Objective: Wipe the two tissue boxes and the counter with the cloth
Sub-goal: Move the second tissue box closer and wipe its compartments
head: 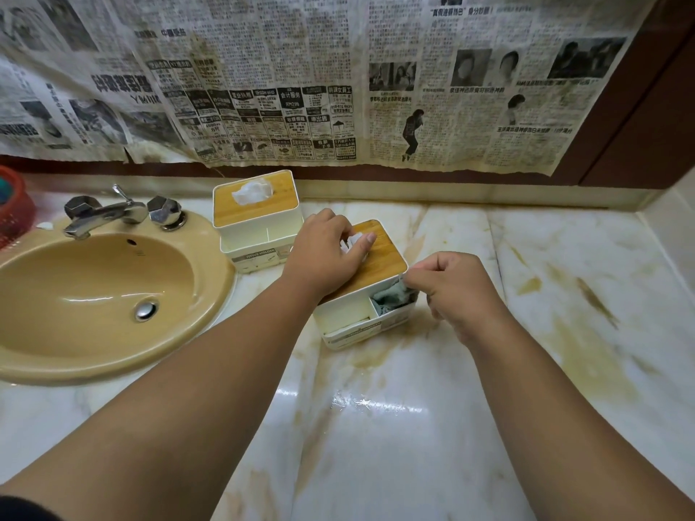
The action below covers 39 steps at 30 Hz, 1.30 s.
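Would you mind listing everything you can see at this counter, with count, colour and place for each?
near tissue box: one, white with wooden lid, centre of counter, under both hands
far tissue box: one, white with wooden lid, white tissue poking out, by the back edge beside the sink
cloth: one, grey-green, stuffed in the near box's front right compartment
counter: one, white marble with yellow-brown stains
sink: one, tan, left
tap: one, chrome, two knobs, behind the sink
basket: one, red, far left edge
newspaper: several sheets, yellowed, covering the wall
left hand: resting on the near box's lid
right hand: pinching the cloth
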{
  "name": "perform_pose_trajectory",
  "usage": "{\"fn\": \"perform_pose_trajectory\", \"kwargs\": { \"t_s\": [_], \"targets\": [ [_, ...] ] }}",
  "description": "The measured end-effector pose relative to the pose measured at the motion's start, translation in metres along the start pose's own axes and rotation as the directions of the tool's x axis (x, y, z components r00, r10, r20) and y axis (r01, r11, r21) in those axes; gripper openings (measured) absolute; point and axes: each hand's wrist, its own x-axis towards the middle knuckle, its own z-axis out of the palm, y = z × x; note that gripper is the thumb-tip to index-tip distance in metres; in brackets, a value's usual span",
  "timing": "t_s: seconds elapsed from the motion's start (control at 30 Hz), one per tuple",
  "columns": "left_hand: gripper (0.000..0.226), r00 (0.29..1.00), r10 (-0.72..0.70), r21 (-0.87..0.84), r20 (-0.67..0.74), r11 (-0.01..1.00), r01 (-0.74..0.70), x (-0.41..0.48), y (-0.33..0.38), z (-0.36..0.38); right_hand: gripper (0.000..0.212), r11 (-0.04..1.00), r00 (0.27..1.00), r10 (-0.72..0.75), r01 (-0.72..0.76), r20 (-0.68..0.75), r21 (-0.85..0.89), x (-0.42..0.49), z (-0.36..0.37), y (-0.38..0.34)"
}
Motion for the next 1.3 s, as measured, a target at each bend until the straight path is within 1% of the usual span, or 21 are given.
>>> {"fn": "perform_pose_trajectory", "kwargs": {
  "t_s": [0.1, 0.13, 0.2, 0.27, 0.33, 0.4, 0.43, 0.53, 0.67, 0.77, 0.9, 1.0, 1.1, 1.2, 1.23, 1.3],
  "targets": [
    [0.042, 1.0, 0.001, 0.006, 0.002, 1.0, -0.001, 0.0, 0.001, -0.001, 0.009, 0.998, 0.995, -0.064, 0.064, -0.075, -0.003, -0.001, -0.004, -0.002],
    [0.042, 1.0, 0.002, 0.012, 0.004, 1.0, -0.002, -0.001, 0.001, -0.001, 0.009, 0.995, 0.99, -0.098, 0.095, -0.104, -0.036, 0.0, -0.004, -0.001],
    [0.042, 1.0, 0.002, 0.016, 0.004, 1.0, -0.002, -0.001, 0.002, -0.001, 0.006, 0.971, 0.978, -0.174, 0.15, -0.118, -0.188, 0.0, -0.002, 0.004],
    [0.042, 1.0, 0.004, 0.02, 0.003, 1.0, -0.004, -0.001, 0.002, -0.002, 0.02, 0.895, 0.978, -0.199, 0.157, -0.06, -0.417, -0.005, 0.003, 0.007],
    [0.043, 1.0, 0.004, 0.027, 0.004, 1.0, -0.004, -0.001, 0.002, -0.002, 0.038, 0.763, 0.983, -0.183, 0.139, -0.004, -0.631, -0.011, 0.012, 0.009],
    [0.043, 1.0, 0.009, 0.026, 0.002, 1.0, -0.009, -0.001, 0.004, -0.003, 0.051, 0.661, 0.983, -0.185, 0.137, 0.016, -0.738, -0.014, 0.02, 0.011],
    [0.043, 1.0, 0.011, 0.025, -0.001, 1.0, -0.011, -0.001, 0.005, -0.003, 0.052, 0.633, 0.979, -0.203, 0.145, 0.018, -0.761, -0.015, 0.023, 0.013],
    [0.041, 1.0, 0.017, 0.036, 0.001, 0.999, -0.017, -0.002, 0.005, -0.004, 0.04, 0.624, 0.968, -0.249, 0.158, -0.003, -0.765, -0.012, 0.025, 0.017],
    [0.041, 1.0, 0.022, 0.047, 0.001, 0.999, -0.022, -0.001, 0.004, -0.003, 0.021, 0.647, 0.958, -0.283, 0.224, 0.044, -0.729, -0.007, 0.023, 0.019],
    [0.04, 1.0, 0.026, 0.056, 0.001, 0.998, -0.026, -0.002, 0.003, -0.003, 0.016, 0.725, 0.947, -0.319, 0.259, 0.021, -0.639, -0.008, 0.017, 0.016],
    [0.04, 0.999, 0.031, 0.061, 0.009, 0.998, -0.031, -0.001, 0.003, -0.003, 0.022, 0.845, 0.921, -0.369, 0.276, -0.126, -0.458, -0.012, -0.003, 0.004],
    [0.038, 1.0, 0.022, 0.064, 0.016, 0.998, -0.023, -0.001, 0.004, -0.003, 0.023, 0.882, 0.903, -0.379, 0.286, -0.204, -0.376, -0.011, -0.022, -0.006],
    [0.037, 1.0, 0.022, 0.061, 0.012, 0.998, -0.023, -0.001, 0.003, -0.003, 0.023, 0.885, 0.927, -0.334, 0.245, -0.172, -0.396, -0.003, -0.029, 0.0],
    [0.037, 1.0, 0.026, 0.06, 0.009, 0.998, -0.026, -0.001, 0.003, -0.002, 0.026, 0.871, 0.965, -0.251, 0.19, -0.078, -0.453, 0.001, -0.017, 0.021],
    [0.037, 1.0, 0.026, 0.061, 0.007, 0.998, -0.027, -0.001, 0.003, -0.002, 0.031, 0.864, 0.971, -0.233, 0.184, -0.047, -0.469, -0.001, -0.011, 0.028],
    [0.038, 1.0, 0.028, 0.064, 0.004, 0.998, -0.029, -0.001, 0.003, -0.002, 0.051, 0.861, 0.978, -0.209, 0.177, -0.014, -0.478, -0.007, 0.0, 0.038]
  ]
}}
